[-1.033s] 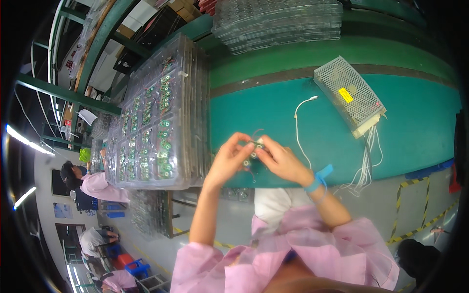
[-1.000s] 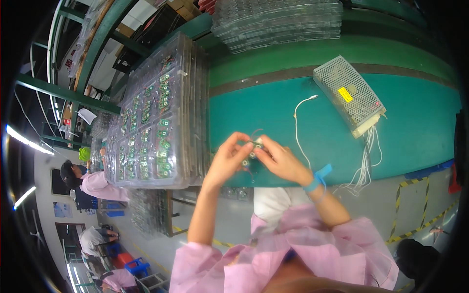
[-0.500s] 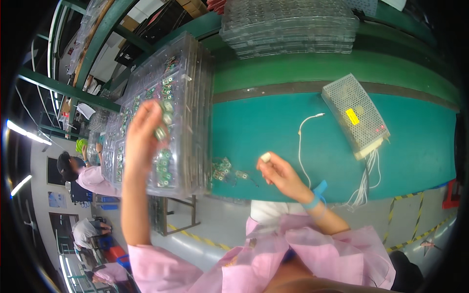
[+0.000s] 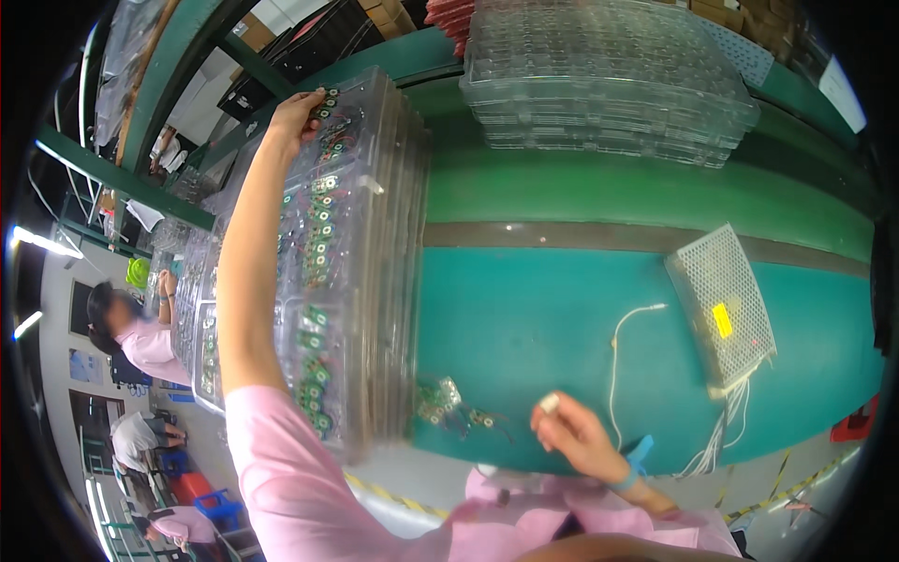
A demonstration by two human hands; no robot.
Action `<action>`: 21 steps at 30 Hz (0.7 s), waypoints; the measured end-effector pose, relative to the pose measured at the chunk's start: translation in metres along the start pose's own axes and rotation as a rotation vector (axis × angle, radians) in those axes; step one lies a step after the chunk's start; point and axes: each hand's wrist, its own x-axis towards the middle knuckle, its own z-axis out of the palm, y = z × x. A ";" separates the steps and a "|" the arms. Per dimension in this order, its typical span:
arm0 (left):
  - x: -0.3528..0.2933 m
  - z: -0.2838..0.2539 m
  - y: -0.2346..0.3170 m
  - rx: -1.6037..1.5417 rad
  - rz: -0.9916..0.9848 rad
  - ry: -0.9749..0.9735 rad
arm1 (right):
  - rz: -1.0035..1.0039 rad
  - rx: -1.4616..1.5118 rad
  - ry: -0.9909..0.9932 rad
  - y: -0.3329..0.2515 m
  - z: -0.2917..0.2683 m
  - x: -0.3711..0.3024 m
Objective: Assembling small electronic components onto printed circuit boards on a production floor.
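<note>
Right hand (image 4: 569,433) low over near edge of teal surface (image 4: 552,309), fingers pinched shut on small white part (image 4: 549,404). Loose green circuit boards (image 4: 448,401) lie on surface just left of it, near, not touching. Stack of clear trays (image 4: 351,262) further left, long axis running away from body, rows of green boards inside. Left hand (image 4: 295,114) stretched to far end of top tray, fingers curled on tray's far edge; whether they grip a board, cannot tell. Left hand alone within reach of trays.
</note>
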 end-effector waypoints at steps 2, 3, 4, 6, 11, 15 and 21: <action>0.014 0.002 -0.006 -0.008 -0.009 -0.002 | 0.024 0.031 0.003 -0.002 -0.002 0.001; 0.019 0.003 -0.010 0.013 -0.013 -0.010 | 0.040 0.032 -0.027 -0.003 -0.004 0.000; 0.024 0.003 -0.013 0.035 -0.017 -0.018 | 0.056 0.033 -0.058 -0.003 -0.005 -0.001; 0.032 0.001 -0.016 0.081 -0.021 -0.032 | 0.084 0.036 -0.121 -0.004 -0.008 0.000; 0.045 -0.007 -0.020 0.197 -0.029 -0.072 | 0.083 0.108 -0.131 -0.006 -0.010 0.001; 0.055 -0.005 -0.018 0.285 -0.028 -0.113 | 0.091 0.134 -0.153 -0.006 -0.010 0.002; 0.046 0.006 -0.001 0.724 0.218 0.042 | 0.098 0.121 -0.171 -0.008 -0.013 0.005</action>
